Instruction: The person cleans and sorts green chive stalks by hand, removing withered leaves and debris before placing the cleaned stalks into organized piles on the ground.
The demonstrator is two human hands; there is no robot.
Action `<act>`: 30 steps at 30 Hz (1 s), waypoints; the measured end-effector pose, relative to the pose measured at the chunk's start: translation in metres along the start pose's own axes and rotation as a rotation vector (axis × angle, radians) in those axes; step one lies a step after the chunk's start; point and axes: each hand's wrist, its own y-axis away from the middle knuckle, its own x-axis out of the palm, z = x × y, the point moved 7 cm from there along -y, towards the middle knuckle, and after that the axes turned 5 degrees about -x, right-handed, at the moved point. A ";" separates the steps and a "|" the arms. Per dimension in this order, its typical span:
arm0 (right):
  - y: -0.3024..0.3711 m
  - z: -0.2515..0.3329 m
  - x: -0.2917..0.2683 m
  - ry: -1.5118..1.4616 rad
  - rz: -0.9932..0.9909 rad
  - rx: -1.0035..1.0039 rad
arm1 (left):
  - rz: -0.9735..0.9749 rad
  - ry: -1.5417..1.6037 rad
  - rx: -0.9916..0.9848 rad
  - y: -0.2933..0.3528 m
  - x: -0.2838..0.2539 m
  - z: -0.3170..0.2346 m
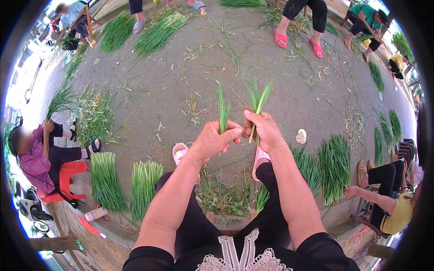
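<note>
In front of my knees, both hands are raised close together over the ground. My left hand [209,143] pinches a small bunch of green chives [224,108] between thumb and fingers, tips pointing away from me. Just right of it, my right hand [267,132] is closed on another few chives [258,100], whose leaves fan out above the fist and whose lower ends stick out below. The far leaf tips there are blurred. Between my legs, a heap of loose leaves and trimmings [221,195] lies on the ground.
Chive bundles lie at left [108,183], near left [145,185] and right [333,169]. A person on a red stool [65,178] sits at left; another in yellow [398,212] sits at right. Pink sandals [280,38] of someone opposite stand among scattered leaves.
</note>
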 end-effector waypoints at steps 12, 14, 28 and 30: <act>0.012 0.000 0.020 0.135 0.195 0.139 | 0.050 -0.315 0.005 -0.002 0.004 0.008; 0.012 0.000 0.020 0.131 0.172 0.126 | 0.051 -0.332 0.036 -0.004 0.003 0.010; -0.004 0.009 -0.016 -0.206 -0.161 -0.053 | -0.040 0.325 -0.111 -0.010 -0.015 0.014; -0.001 0.006 -0.008 -0.147 -0.140 -0.006 | -0.032 0.451 -0.102 -0.012 -0.017 0.017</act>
